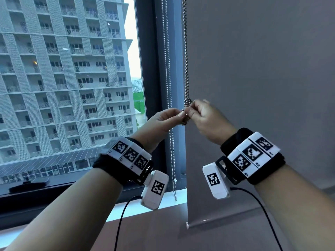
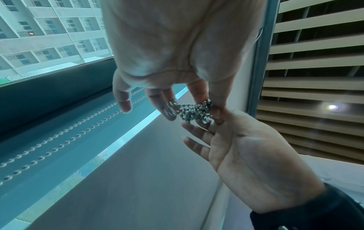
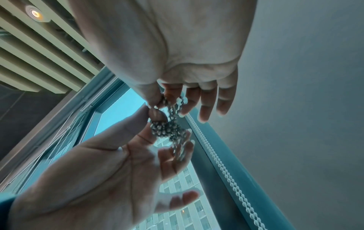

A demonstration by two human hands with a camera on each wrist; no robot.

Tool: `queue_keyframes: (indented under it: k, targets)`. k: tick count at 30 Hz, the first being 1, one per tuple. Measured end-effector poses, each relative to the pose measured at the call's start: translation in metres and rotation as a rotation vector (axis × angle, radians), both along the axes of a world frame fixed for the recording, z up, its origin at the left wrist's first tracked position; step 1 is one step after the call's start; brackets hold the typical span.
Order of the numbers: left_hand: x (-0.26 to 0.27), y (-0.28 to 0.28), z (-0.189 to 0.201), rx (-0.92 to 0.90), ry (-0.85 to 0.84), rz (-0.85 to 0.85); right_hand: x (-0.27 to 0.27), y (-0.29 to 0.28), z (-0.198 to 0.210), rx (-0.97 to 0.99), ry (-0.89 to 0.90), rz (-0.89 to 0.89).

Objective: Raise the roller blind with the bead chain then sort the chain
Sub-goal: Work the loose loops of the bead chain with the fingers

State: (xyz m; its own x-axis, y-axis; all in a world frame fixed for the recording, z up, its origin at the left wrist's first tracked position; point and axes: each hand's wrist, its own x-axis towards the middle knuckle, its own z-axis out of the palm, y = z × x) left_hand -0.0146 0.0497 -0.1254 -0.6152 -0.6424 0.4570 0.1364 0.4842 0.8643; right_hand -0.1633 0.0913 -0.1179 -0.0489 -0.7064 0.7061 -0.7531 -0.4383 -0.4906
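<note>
- Two hands meet at the left edge of the grey roller blind (image 1: 253, 87), at a tangled clump in the metal bead chain (image 1: 185, 51).
- No container appears in any view.
- Left hand (image 1: 164, 120) pinches the clump between thumb and forefinger, its other fingers loosely spread.
- Right hand (image 1: 208, 120) pinches the same clump from the other side, its remaining fingers extended.
- A second chain (image 1: 168, 78) hangs straight beside the window frame (image 1: 148, 69).
</note>
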Motion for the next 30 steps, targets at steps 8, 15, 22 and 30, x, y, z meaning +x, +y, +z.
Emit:
queue_keyframes:
  k: [8, 15, 22, 30]
  targets:
    - [0.004, -0.013, -0.003, -0.003, 0.101, 0.077, -0.007, 0.001, 0.001, -0.156, -0.308, 0.038]
    - [-0.002, -0.016, -0.003, -0.057, 0.106, 0.103, -0.003, 0.002, -0.009, -0.002, -0.507, 0.211]
    - [-0.006, -0.017, -0.005, -0.118, 0.121, 0.135, 0.002, -0.003, -0.041, 0.07, -0.314, 0.179]
    - [-0.008, -0.018, -0.019, -0.05, 0.013, 0.09, 0.011, -0.001, -0.072, 0.118, -0.321, 0.24]
